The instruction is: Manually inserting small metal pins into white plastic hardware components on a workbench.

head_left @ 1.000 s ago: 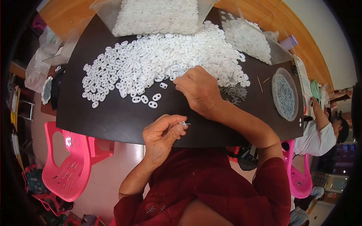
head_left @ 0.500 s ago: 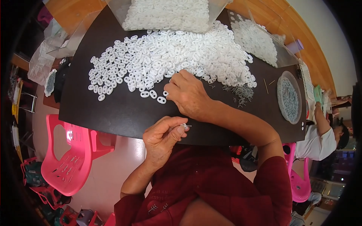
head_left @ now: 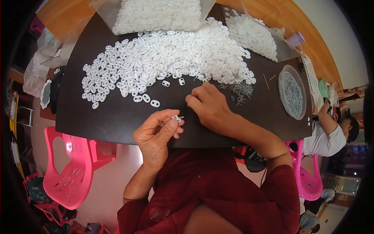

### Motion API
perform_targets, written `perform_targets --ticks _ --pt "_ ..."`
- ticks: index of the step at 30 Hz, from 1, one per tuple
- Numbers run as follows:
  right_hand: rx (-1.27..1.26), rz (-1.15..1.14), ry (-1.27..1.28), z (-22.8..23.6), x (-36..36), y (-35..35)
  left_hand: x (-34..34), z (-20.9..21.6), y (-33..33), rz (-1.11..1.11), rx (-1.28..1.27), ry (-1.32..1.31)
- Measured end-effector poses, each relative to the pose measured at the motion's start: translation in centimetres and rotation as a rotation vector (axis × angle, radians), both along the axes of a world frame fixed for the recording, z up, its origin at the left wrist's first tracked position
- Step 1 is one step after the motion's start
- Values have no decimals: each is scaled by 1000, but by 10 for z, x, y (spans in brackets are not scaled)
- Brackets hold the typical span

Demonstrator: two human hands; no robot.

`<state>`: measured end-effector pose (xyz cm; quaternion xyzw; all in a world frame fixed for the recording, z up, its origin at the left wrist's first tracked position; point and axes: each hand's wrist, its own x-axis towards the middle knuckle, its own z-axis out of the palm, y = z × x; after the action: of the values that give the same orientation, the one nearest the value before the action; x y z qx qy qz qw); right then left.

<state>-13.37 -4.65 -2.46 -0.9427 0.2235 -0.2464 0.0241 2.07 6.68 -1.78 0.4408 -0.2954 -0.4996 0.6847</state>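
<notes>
While the left hand (head_left: 152, 132) keeps a small white piece (head_left: 177, 118) pinched between thumb and index finger above the near part of the counter (head_left: 101, 123), a thin metal pin (head_left: 182, 117) jutting from it, the right hand (head_left: 211, 107) has shifted toward the grey pin pile (head_left: 242, 93). That leaves two loose pieces (head_left: 182, 81) uncovered before the white heap (head_left: 171, 50). The right fingers are curled together; whether they grip anything, I cannot tell. The held piece rests in the left grasp alone.
</notes>
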Motion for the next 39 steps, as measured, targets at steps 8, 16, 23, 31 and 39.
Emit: perform_targets --ticks 8,16,23,31,39 --pt "99 -32 -59 9 -16 16 2 -4 0 32 46 -39" --pt "169 -217 -38 9 -24 28 -2 -5 -2 27 44 -41" --pt "304 -198 -157 6 -22 27 -9 -9 -2 -55 53 -5" --pt "1321 -266 -668 23 -16 27 -19 -2 -5 -51 66 33" --pt "1414 -269 -764 23 -11 31 -20 -1 -6 -46 119 -1"
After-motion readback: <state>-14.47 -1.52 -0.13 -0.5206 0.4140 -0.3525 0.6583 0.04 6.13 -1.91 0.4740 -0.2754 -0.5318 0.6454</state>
